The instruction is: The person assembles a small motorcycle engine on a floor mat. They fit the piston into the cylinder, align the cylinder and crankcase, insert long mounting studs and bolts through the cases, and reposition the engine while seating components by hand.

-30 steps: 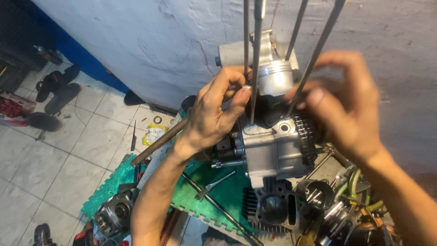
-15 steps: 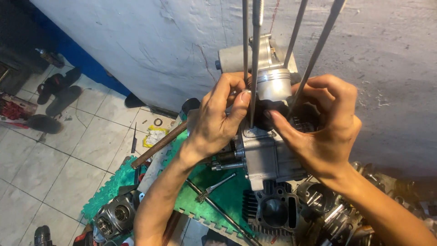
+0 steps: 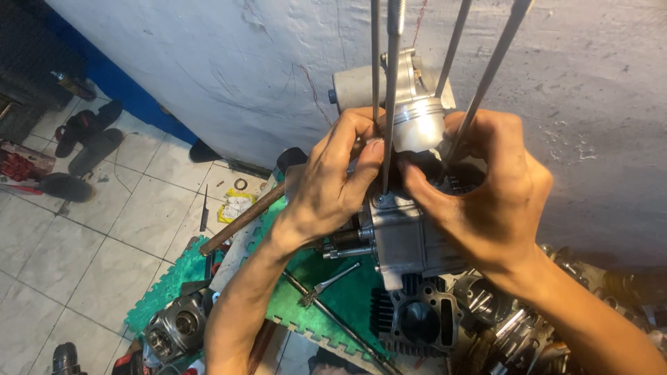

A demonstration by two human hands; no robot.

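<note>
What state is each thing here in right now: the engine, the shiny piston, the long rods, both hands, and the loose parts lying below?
Silver engine crankcase: cylinder off, studs bare.
Shiny metal piston: exposed, standing between the rods.
Four long steel stud rods: upright, nothing slid over them.
Left hand: fingers pinching at the piston's base.
Right hand: fingers curled at the piston's base.
Black finned cylinder block: detached, lying below, bore empty.
Green foam mat: flat under the parts.

Hands closing around a piston on an engine case

The piston (image 3: pixel 417 125) is sitting on the engine case (image 3: pixel 410 239) among four upright studs (image 3: pixel 391 90), the left hand (image 3: pixel 333 184) pressing from its left, the right hand (image 3: pixel 486 198) from its right; a finned cylinder (image 3: pixel 417 323) is lying nearer, a foam mat (image 3: pixel 326 305) lying underneath.
</note>
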